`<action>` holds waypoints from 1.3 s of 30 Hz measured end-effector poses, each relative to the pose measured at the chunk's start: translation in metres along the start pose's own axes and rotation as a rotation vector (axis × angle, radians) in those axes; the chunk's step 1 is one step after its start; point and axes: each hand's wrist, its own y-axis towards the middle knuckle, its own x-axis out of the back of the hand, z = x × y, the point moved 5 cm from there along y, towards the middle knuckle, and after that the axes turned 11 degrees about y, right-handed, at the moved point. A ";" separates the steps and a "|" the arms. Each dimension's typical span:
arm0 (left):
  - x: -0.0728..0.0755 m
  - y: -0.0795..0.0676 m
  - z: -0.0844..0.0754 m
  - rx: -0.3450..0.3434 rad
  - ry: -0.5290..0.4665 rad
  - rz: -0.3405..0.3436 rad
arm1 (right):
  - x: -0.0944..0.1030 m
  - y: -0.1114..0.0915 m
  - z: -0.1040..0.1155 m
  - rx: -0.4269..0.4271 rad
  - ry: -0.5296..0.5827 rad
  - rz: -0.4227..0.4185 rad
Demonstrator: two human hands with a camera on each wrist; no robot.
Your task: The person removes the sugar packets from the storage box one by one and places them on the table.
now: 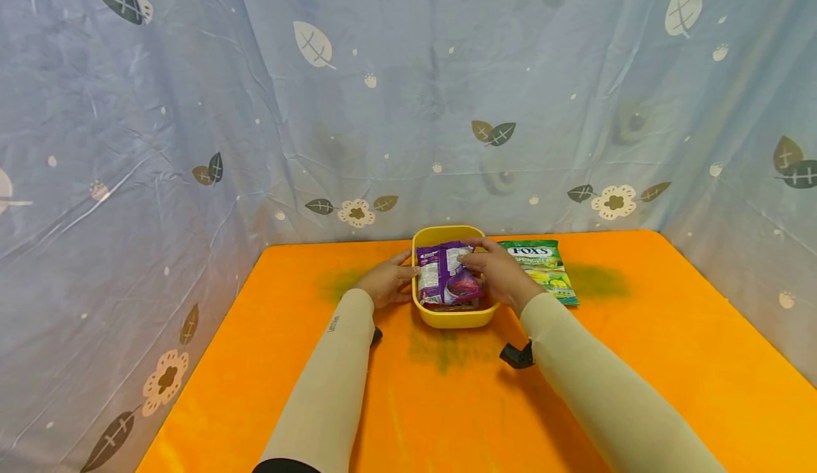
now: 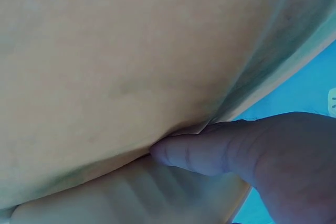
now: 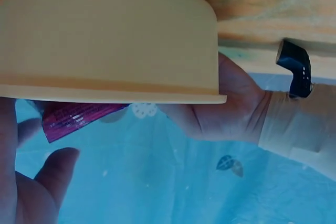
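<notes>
A yellow plastic basket (image 1: 456, 320) stands at the back middle of the table. Inside, a purple candy packet (image 1: 440, 274) lies on top of other packaging that is mostly hidden. My left hand (image 1: 384, 281) holds the basket's left side, its thumb at the rim; the left wrist view shows this thumb (image 2: 210, 153) close up. My right hand (image 1: 501, 271) reaches over the right rim, with fingers laid on the purple packet. In the right wrist view, the right thumb (image 3: 56, 171) stands apart from the packet's raised purple corner (image 3: 79, 121).
A green FOX'S candy packet (image 1: 542, 274) lies flat on the orange table (image 1: 440, 402), to the right of the basket and partly behind the right hand. A blue patterned curtain (image 1: 408, 104) hangs close behind the basket and along both sides of the table.
</notes>
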 end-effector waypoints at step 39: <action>0.000 0.003 0.001 0.014 -0.041 -0.003 | 0.002 0.007 -0.006 0.048 -0.234 0.041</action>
